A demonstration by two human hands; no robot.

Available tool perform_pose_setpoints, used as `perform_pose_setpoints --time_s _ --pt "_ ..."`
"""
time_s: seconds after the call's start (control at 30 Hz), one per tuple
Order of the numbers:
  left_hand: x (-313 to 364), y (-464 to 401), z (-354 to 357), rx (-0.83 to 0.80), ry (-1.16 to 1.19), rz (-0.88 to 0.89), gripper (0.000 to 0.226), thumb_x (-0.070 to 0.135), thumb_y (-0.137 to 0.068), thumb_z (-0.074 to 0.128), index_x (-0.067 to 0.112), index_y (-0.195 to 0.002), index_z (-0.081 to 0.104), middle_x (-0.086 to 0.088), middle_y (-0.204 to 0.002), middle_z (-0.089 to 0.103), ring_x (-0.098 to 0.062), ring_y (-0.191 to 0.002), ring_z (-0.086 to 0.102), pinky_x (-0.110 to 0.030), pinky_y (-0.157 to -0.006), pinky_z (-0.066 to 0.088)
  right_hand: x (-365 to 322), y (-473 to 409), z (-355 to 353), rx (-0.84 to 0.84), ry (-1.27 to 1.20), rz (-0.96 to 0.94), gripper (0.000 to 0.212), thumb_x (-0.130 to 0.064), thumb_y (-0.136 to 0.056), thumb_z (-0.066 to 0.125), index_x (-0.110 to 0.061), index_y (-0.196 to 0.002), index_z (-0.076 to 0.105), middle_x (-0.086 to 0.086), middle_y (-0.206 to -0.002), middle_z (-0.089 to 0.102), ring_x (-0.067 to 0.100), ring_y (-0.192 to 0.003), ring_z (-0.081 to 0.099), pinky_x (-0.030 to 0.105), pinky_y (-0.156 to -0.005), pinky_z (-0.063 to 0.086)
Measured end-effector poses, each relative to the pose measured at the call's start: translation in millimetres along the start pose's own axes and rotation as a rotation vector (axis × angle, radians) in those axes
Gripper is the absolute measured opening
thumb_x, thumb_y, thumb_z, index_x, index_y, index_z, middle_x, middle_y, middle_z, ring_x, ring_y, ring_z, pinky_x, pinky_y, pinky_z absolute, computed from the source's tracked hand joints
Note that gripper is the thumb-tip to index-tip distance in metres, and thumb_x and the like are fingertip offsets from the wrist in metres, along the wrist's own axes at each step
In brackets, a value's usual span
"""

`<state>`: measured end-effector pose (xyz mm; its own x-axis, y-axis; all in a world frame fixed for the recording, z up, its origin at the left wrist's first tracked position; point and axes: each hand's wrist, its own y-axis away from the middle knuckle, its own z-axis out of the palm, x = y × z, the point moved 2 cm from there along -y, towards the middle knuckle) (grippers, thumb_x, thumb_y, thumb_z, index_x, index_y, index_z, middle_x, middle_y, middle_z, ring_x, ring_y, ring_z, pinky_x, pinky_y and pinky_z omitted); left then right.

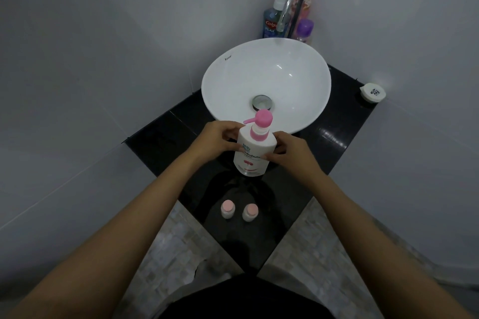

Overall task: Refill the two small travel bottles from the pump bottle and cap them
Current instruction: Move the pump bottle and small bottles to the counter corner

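Note:
A white pump bottle (252,154) with a pink pump head stands upright on the black counter (334,137), just in front of the basin. My left hand (216,141) grips its left side and my right hand (289,149) grips its right side. Its pink spout points left. Two small travel bottles stand close to the counter's near corner, both with pink caps on: the left travel bottle (227,209) and the right travel bottle (250,212). They stand side by side, apart from my hands.
A white bowl basin (233,80) with a chrome faucet (293,0) fills the counter's middle. Mouthwash (272,21) and other bottles (304,30) stand behind it. A small white round container (372,92) sits at the right corner. Grey walls close in on both sides.

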<state>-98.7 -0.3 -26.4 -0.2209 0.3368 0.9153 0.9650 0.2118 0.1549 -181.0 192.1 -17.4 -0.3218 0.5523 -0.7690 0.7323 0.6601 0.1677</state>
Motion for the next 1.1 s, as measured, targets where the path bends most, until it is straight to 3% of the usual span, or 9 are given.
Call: perform_pose_setpoints --time_s 0.17,0.3,0.5,0.63,0.8,0.93,1.0,1.1 --pt "-3 0 2 0.028 0.031 0.02 0.05 -0.001 -0.069 0.079 0.017 -0.114 0.068 0.0 -0.104 0.074 -0.011 -0.1 0.069 -0.038 -0.094 0.055 -1 3 3 0.009 0.005 -0.045 0.041 -0.015 -0.081 0.071 -0.014 -0.12 0.061 0.002 -0.115 0.069 0.015 -0.098 0.065 0.035 -0.086 0.055" --pt "-3 6 6 0.062 0.063 0.042 0.051 -0.004 -0.068 0.078 0.018 -0.113 0.069 0.012 -0.1 0.072 -0.006 -0.1 0.068 -0.029 -0.091 0.055 -3 6 5 0.003 0.004 -0.079 0.045 -0.013 -0.081 0.071 -0.015 -0.124 0.059 0.001 -0.118 0.068 0.014 -0.102 0.065 0.035 -0.09 0.054" --pt "-3 26 0 0.124 0.105 0.086 0.049 -0.003 -0.072 0.075 0.017 -0.116 0.067 0.008 -0.106 0.071 -0.005 -0.102 0.067 -0.019 -0.085 0.055 -14 3 7 -0.08 0.031 -0.134 0.045 -0.013 -0.081 0.071 -0.016 -0.125 0.059 -0.001 -0.118 0.068 0.012 -0.102 0.065 0.034 -0.09 0.055" --pt "-2 44 -19 0.21 0.105 0.083 0.052 -0.001 -0.071 0.076 0.021 -0.117 0.065 0.014 -0.102 0.07 0.002 -0.099 0.066 -0.011 -0.079 0.052 -35 -15 11 -0.172 0.082 -0.187 0.039 -0.016 -0.08 0.072 -0.015 -0.118 0.062 -0.001 -0.111 0.07 0.011 -0.098 0.066 0.033 -0.087 0.056" --pt "-5 64 -57 0.404 0.084 0.084 0.052 -0.002 -0.067 0.079 0.026 -0.109 0.066 0.019 -0.096 0.068 0.008 -0.088 0.066 -0.005 -0.075 0.05 -76 -55 26 -0.263 0.152 -0.28 0.038 -0.017 -0.08 0.071 -0.02 -0.116 0.06 -0.002 -0.11 0.07 0.0 -0.087 0.061 0.013 -0.073 0.047" --pt "-13 74 -90 0.565 0.083 0.049 0.049 -0.002 -0.065 0.081 0.024 -0.104 0.068 0.01 -0.094 0.071 0.004 -0.082 0.068 -0.014 -0.078 0.055 -115 -90 46 -0.363 0.078 -0.352 0.037 -0.007 -0.074 0.074 -0.013 -0.11 0.064 0.003 -0.106 0.071 0.014 -0.096 0.067 0.03 -0.084 0.055" --pt "-18 76 -107 0.629 0.06 0.025 0.045 -0.003 -0.065 0.081 0.014 -0.104 0.069 0.002 -0.095 0.071 0.007 -0.079 0.066 -0.011 -0.077 0.054 -134 -108 58 -0.407 0.056 -0.394 0.04 -0.002 -0.071 0.075 -0.008 -0.11 0.065 0.008 -0.105 0.071 0.02 -0.097 0.068 0.04 -0.089 0.055" --pt "-25 76 -130 0.722 -0.005 -0.006 0.042 -0.001 -0.063 0.082 0.007 -0.102 0.068 0.002 -0.09 0.068 0.013 -0.072 0.06 -0.005 -0.072 0.049 -157 -136 78 -0.471 0.044 -0.433 0.042 -0.001 -0.071 0.076 -0.006 -0.111 0.065 0.008 -0.105 0.072 0.019 -0.096 0.068 0.044 -0.091 0.054"
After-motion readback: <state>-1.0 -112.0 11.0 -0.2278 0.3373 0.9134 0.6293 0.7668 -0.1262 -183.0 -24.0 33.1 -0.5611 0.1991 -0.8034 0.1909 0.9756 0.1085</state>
